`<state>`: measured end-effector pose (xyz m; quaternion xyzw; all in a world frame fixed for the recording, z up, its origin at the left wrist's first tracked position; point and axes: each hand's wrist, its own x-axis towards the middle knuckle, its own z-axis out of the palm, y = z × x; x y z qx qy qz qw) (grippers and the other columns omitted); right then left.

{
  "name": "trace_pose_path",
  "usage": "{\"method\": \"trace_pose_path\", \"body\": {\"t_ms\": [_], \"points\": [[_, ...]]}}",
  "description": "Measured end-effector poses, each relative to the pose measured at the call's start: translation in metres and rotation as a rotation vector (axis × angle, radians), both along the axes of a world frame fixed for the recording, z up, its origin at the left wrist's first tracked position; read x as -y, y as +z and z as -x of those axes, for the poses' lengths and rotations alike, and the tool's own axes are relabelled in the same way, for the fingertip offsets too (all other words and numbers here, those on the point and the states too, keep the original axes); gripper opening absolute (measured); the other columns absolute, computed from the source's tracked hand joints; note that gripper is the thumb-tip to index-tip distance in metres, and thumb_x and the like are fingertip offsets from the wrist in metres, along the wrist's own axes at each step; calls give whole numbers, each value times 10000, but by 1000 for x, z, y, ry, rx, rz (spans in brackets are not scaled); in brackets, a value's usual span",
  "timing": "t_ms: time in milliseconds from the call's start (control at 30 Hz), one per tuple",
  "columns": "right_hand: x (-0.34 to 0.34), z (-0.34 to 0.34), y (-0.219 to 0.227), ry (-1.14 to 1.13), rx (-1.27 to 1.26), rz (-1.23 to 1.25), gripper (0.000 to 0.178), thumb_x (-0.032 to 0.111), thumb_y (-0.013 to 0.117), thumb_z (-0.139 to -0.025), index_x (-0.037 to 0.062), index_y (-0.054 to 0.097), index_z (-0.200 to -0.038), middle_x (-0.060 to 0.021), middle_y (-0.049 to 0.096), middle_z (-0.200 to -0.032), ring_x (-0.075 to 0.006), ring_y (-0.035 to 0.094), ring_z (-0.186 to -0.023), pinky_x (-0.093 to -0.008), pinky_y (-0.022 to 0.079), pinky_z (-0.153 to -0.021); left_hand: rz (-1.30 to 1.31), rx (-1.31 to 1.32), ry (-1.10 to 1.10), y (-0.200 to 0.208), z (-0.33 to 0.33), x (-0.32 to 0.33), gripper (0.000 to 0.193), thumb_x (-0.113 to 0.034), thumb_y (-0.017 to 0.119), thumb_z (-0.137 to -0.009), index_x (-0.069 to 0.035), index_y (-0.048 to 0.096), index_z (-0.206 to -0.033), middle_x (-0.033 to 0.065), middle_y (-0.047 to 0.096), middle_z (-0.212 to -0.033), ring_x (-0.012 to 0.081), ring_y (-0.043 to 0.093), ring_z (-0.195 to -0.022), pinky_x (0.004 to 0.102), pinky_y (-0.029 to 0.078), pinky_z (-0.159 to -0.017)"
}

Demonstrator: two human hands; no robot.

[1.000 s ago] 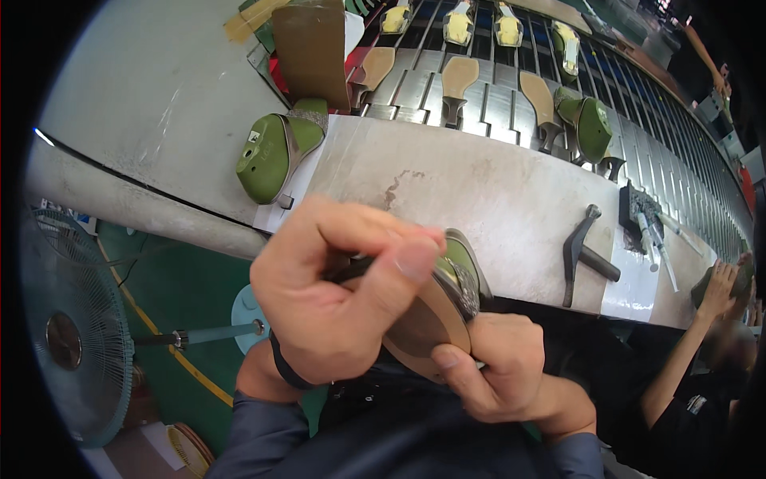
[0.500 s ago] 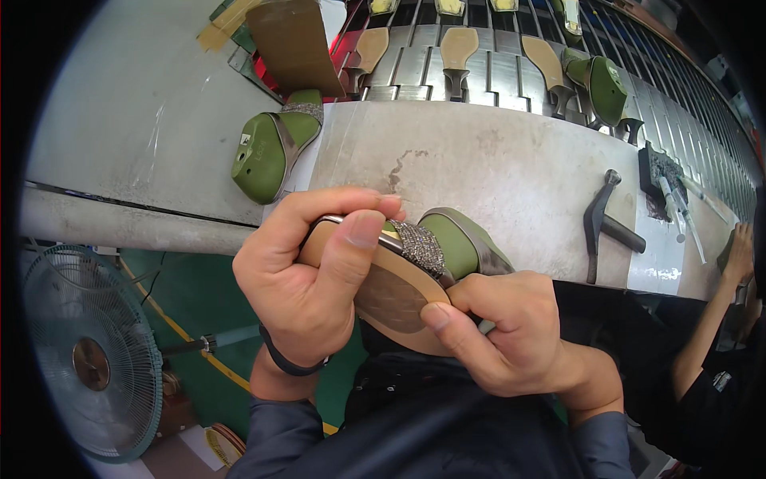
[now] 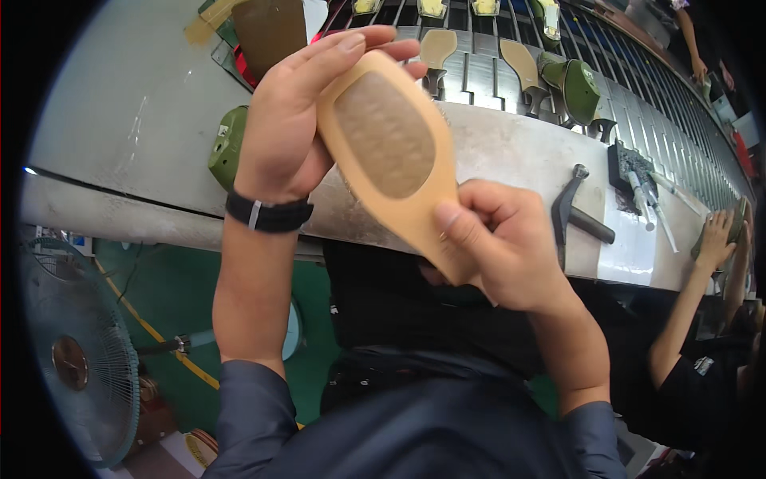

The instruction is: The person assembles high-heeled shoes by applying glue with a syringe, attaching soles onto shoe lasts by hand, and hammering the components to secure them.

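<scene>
A shoe [image 3: 391, 132] is raised over the table edge, its tan sole turned up toward me with a brownish oval patch in the forepart. My left hand [image 3: 279, 120] cups its toe end, palm along the side and fingers reaching round behind the toe; the thumb lies stretched near the tip. Toward the heel, my right hand [image 3: 511, 243] grips the narrow part, thumb pressed on the sole. The shoe's upper is hidden beneath the sole. Left of my left wrist, a green shoe last [image 3: 227, 148] shows in part.
On the table's right lie a hammer [image 3: 565, 215] and a black block [image 3: 626, 168] with thin white-handled tools. Behind is a slatted conveyor [image 3: 479, 72] carrying soles and green lasts. A fan [image 3: 72, 359] stands at left. A co-worker's hand [image 3: 716, 239] is at far right.
The shoe has moved up and turned so its sole faces me fully. My left hand has gone from gripping with a bent thumb to stretched fingers around the toe.
</scene>
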<state>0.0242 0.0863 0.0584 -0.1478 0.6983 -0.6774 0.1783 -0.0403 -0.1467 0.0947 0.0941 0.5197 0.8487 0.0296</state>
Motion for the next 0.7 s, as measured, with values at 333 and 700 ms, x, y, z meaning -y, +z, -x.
{"method": "trace_pose_path", "body": {"t_ms": [333, 700], "points": [[-24, 5, 29, -70, 232, 256, 309, 229, 614, -1096, -48, 703, -991, -106, 732, -796, -126, 697, -606, -285, 604, -541, -211, -36, -207, -25, 34, -44, 371, -56, 510, -1071, 92, 558, -1408, 226, 709, -1239, 292, 723, -1110, 394, 596, -995], [-8, 11, -6, -97, 90, 142, 360, 247, 636, -1091, -65, 722, -936, -43, 694, -704, -57, 591, -530, -238, 473, -464, -173, -86, -261, -38, 45, -34, 445, -92, 512, -1055, 108, 510, -1452, 259, 655, -1360, 333, 672, -1234, 437, 560, -1068]]}}
